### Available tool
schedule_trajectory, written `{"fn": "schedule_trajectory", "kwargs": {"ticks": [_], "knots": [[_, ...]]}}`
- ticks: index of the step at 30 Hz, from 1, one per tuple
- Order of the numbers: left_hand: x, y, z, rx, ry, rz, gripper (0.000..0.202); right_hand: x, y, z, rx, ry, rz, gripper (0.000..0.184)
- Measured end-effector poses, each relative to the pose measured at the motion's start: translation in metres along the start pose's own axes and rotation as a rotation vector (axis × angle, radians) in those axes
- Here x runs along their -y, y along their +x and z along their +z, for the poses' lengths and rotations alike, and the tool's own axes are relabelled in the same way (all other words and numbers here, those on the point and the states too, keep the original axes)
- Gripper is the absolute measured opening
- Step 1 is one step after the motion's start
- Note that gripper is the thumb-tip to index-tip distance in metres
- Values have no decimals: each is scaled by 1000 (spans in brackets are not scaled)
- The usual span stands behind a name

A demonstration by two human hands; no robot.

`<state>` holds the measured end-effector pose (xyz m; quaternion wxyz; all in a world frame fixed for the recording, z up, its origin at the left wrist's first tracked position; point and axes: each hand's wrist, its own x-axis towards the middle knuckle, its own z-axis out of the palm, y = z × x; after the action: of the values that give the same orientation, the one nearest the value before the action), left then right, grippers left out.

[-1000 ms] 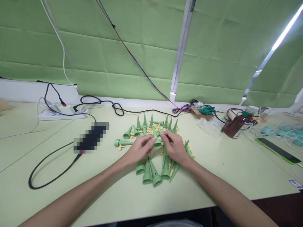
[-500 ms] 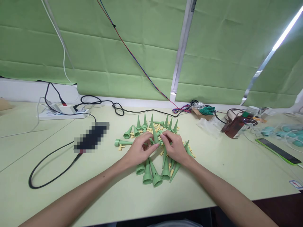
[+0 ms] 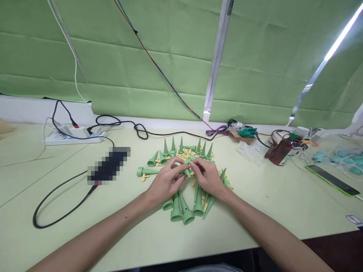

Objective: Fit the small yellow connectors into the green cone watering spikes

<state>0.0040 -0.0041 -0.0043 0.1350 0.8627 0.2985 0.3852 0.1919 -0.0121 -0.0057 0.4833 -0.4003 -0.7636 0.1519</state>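
Over the middle of the pile, my left hand (image 3: 168, 177) is closed around a green watering spike (image 3: 187, 172), most of it covered by the fingers. Its narrow end now tilts down toward me. My right hand (image 3: 208, 175) is pinched against the spike from the other side. Whatever lies between those right fingertips is too small and hidden to make out. Around both hands lie several more green spikes (image 3: 176, 211), some standing on their wide ends and others lying flat. Small yellow valve pieces (image 3: 144, 177) are scattered among them.
A power strip (image 3: 75, 136) and a pixelated dark object (image 3: 109, 166) with a black cable are on the left. To the right are a brown bottle (image 3: 285, 151), a small cardboard box (image 3: 241, 136) and a green-edged phone (image 3: 331, 180). Cables run along the wall.
The spike in my left hand has turned from pointing up to pointing down toward me. My left fingers have closed over it, and my right fingertips have moved slightly down against it.
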Motion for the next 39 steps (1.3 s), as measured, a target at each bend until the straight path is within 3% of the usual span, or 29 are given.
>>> {"fn": "schedule_trajectory", "kwargs": {"ticks": [7,17,25,32,39], "knots": [[3,-1,-1,-30,106,109,31,0,1,1,-16,6,0,25],[5,-1,-1,-62,161,162,35,0,1,1,-17,17,19,30],[3,0,1,-42,157,-6,38,2,1,1,-43,61,87,28],[-4,5,0,-90,72,-159,12,4,1,-1,-125,106,125,28],[-8,9,-3,17,-166,-302,43,6,1,-1,-136,85,86,26]]}}
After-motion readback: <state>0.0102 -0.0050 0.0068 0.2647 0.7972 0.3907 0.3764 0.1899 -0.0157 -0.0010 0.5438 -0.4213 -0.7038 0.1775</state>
